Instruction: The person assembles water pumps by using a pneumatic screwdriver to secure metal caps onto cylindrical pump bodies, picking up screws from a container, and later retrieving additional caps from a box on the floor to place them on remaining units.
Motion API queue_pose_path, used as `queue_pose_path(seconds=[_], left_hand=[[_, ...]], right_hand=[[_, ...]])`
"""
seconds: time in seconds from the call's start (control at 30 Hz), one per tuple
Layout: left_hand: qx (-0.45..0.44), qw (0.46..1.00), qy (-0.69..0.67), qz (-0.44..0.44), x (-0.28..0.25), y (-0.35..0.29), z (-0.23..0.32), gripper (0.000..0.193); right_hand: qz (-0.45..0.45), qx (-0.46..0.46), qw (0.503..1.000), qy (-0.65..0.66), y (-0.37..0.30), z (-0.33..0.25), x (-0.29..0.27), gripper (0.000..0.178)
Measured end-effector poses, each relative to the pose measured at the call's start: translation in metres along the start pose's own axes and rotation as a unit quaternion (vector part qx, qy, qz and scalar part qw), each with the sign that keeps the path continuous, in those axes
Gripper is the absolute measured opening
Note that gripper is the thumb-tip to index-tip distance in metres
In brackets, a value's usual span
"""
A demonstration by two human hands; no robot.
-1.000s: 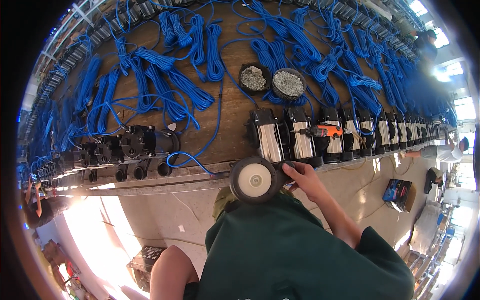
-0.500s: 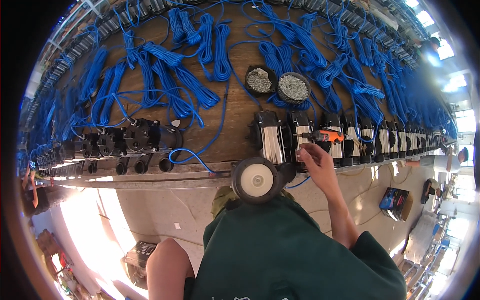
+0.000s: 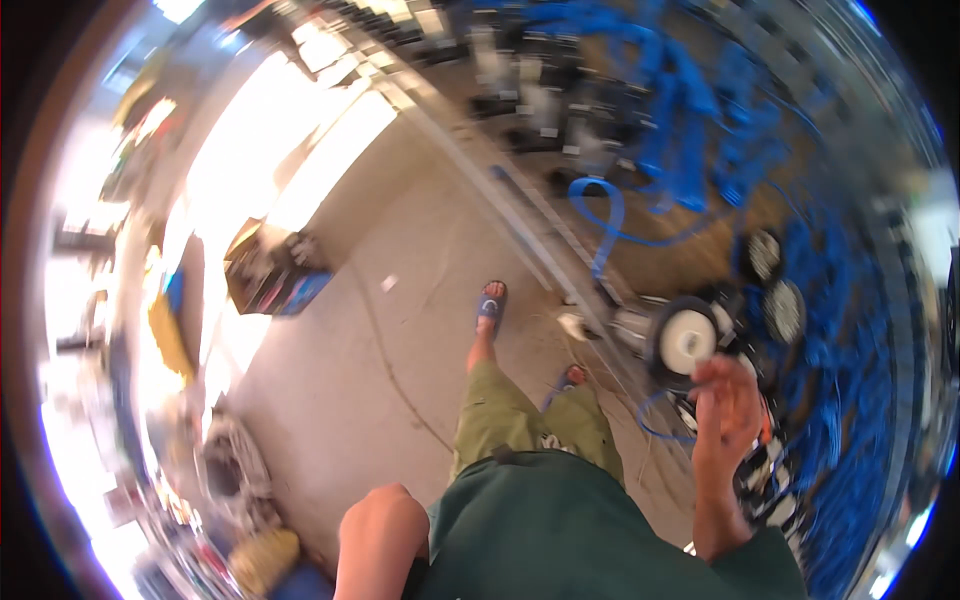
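Note:
My right hand (image 3: 728,405) is raised by the table edge, blurred, its fingers loosely bent and apart with nothing visible in them. Just beyond the fingertips is a motor-like unit with a black round end and a white disc (image 3: 687,342). Partly behind the hand shows an orange tool (image 3: 766,422), beside a row of black and silver motor units (image 3: 775,475). My left arm (image 3: 383,525) is bent at the lower edge, and its hand is out of sight.
Bundles of blue cable (image 3: 835,400) cover the table, with two round bowls (image 3: 783,311) of small grey pieces near them. More black motor units (image 3: 590,110) line the edge farther along. On the floor are an open box (image 3: 280,270) and a thin cable (image 3: 385,355).
The whole view has swung left and blurred, bringing floor, my legs and sandalled feet into sight. My right hand has moved from beside the orange tool to near the white disc.

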State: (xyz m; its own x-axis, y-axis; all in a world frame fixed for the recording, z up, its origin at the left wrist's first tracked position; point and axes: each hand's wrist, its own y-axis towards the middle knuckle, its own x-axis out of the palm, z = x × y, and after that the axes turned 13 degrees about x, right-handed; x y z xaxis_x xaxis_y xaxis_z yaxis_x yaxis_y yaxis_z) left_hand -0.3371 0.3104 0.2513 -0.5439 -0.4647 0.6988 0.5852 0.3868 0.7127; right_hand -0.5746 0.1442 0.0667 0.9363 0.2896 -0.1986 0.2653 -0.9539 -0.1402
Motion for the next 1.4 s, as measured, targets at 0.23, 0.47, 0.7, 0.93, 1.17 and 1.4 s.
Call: queue_pose_path(seconds=[0.23, 0.47, 0.7, 0.93, 1.17, 1.4], left_hand=[[-0.179, 0.703, 0.629, -0.280, -0.253, 0.018, 0.016, 0.008], [-0.362, 0.526, 0.704, -0.311, -0.711, 0.061, -0.041, 0.023], [-0.350, 0.269, 0.720, -0.536, -1.084, 0.159, -0.243, 0.101], [-0.739, 0.236, 0.510, -0.371, -1.316, 0.136, -0.202, 0.049], [-0.694, 0.225, 0.495, -0.472, -1.256, 0.101, 0.014, 0.045], [-0.430, 0.360, 0.649, -0.514, -1.228, 0.198, -0.068, 0.045]], right_hand=[[-0.279, 0.133, 0.949, -0.059, -0.069, 0.038, 0.148, 0.024], [-0.248, 0.133, 0.901, -0.330, -0.099, 0.225, 0.263, 0.028], [-0.061, 0.440, 0.749, -0.491, -0.248, 0.289, 0.332, 0.034], [-0.053, 0.545, 0.680, -0.488, -0.348, 0.234, 0.442, 0.035], [0.024, 0.437, 0.818, -0.373, -0.343, 0.249, 0.555, 0.045], [-0.149, 0.430, 0.823, -0.339, -0.354, 0.329, 0.659, 0.033]])
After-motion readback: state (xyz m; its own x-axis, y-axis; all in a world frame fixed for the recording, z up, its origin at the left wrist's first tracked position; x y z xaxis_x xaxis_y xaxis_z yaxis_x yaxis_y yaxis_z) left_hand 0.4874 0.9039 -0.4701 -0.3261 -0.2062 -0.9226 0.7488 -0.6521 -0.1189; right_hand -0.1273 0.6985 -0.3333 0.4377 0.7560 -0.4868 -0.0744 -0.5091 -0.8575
